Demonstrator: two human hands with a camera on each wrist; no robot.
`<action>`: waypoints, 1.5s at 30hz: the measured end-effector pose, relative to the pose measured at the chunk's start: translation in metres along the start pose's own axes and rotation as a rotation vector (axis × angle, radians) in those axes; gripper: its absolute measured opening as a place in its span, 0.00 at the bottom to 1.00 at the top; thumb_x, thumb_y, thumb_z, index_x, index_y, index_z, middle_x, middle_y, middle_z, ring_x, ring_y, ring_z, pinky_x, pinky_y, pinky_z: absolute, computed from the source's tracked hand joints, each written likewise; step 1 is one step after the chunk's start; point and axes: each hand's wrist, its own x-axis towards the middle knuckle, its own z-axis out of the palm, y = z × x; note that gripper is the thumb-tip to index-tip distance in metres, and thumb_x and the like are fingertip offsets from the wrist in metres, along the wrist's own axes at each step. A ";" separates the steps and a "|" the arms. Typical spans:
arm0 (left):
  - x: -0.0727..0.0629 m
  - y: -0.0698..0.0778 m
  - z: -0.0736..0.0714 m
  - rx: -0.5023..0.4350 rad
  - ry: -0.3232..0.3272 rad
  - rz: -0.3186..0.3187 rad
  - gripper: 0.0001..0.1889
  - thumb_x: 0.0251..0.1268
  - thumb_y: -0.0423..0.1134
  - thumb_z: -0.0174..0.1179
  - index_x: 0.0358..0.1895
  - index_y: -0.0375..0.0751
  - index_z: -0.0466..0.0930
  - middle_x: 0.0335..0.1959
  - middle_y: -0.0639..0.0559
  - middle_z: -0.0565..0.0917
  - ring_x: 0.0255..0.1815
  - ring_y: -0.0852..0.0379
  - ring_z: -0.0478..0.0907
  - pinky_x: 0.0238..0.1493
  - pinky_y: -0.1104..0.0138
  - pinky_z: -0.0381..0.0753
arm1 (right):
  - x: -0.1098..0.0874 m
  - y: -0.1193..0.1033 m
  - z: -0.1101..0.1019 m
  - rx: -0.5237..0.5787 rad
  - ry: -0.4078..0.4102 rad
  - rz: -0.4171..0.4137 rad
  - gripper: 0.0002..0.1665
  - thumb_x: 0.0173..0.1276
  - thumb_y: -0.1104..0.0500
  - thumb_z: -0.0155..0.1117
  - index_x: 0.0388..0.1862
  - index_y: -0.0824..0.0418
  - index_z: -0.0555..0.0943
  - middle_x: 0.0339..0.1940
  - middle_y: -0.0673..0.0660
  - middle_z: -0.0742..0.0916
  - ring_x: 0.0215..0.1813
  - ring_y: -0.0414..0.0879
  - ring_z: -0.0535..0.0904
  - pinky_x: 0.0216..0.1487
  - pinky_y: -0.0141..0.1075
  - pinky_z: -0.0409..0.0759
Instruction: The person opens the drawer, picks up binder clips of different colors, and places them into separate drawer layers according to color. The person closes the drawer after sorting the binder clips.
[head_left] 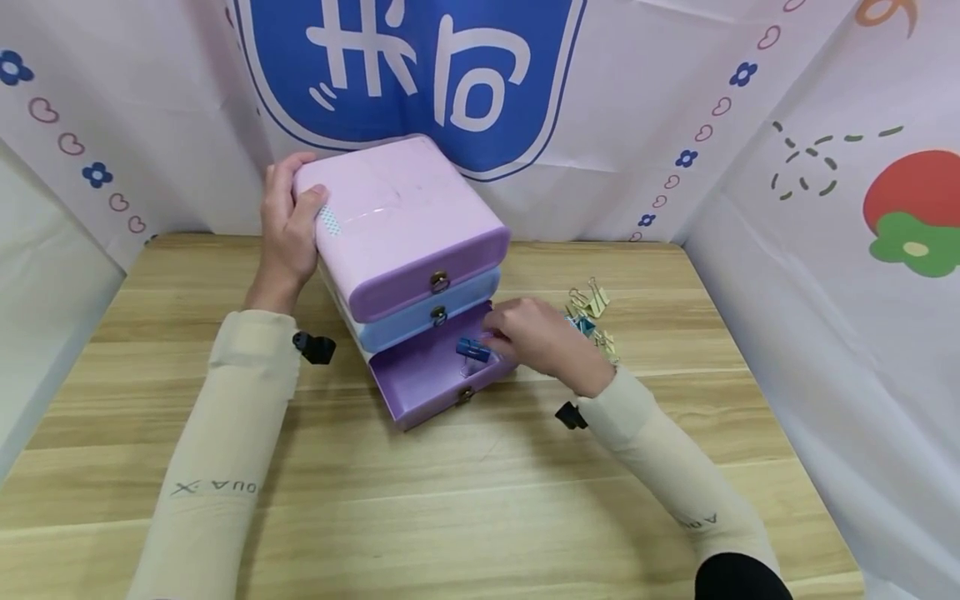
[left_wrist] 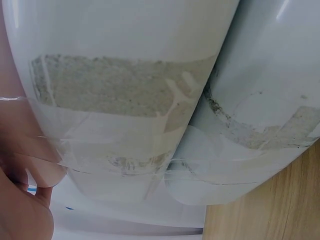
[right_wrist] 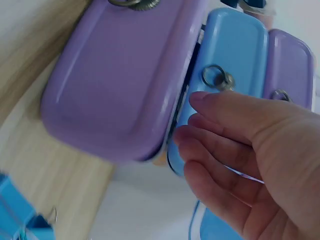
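Note:
A small three-drawer storage box (head_left: 405, 217) with a pink top stands on the table, its bottom purple drawer (head_left: 412, 382) pulled out. My left hand (head_left: 288, 221) grips the box's rear left corner, thumb on the top and fingers over the back edge. Over the right side of the drawer hovers my right hand (head_left: 536, 337), fingers loosely bent; in the right wrist view no object shows between thumb and fingers. A blue binder clip (head_left: 473, 349) is just left of these fingertips, within the drawer's outline.
Gold binder clips (head_left: 594, 298) and blue binder clips (head_left: 581, 323) lie in a loose pile right of the box, behind the right forearm. A printed cloth (head_left: 600, 192) hangs behind the wooden table (head_left: 450, 517). The middle blue drawer (head_left: 397, 321) is closed.

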 end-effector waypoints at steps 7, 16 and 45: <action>0.000 0.004 -0.002 -0.016 0.013 -0.006 0.27 0.74 0.45 0.46 0.73 0.45 0.73 0.58 0.65 0.69 0.61 0.65 0.64 0.66 0.67 0.62 | -0.024 0.010 -0.016 0.041 -0.016 0.080 0.04 0.71 0.59 0.73 0.41 0.58 0.90 0.36 0.49 0.90 0.35 0.39 0.82 0.39 0.35 0.83; -0.002 0.011 -0.004 -0.031 0.018 -0.004 0.27 0.74 0.44 0.46 0.73 0.43 0.73 0.59 0.63 0.70 0.61 0.65 0.65 0.67 0.68 0.62 | -0.053 0.024 -0.028 0.023 -0.016 0.127 0.11 0.69 0.59 0.75 0.47 0.63 0.90 0.43 0.57 0.93 0.42 0.48 0.90 0.45 0.40 0.88; -0.002 0.005 0.001 -0.039 0.005 0.000 0.27 0.73 0.44 0.46 0.72 0.43 0.73 0.59 0.63 0.69 0.62 0.65 0.64 0.67 0.68 0.62 | -0.118 0.049 0.003 0.013 -0.181 0.263 0.03 0.66 0.63 0.76 0.36 0.60 0.88 0.38 0.55 0.90 0.35 0.44 0.83 0.36 0.40 0.81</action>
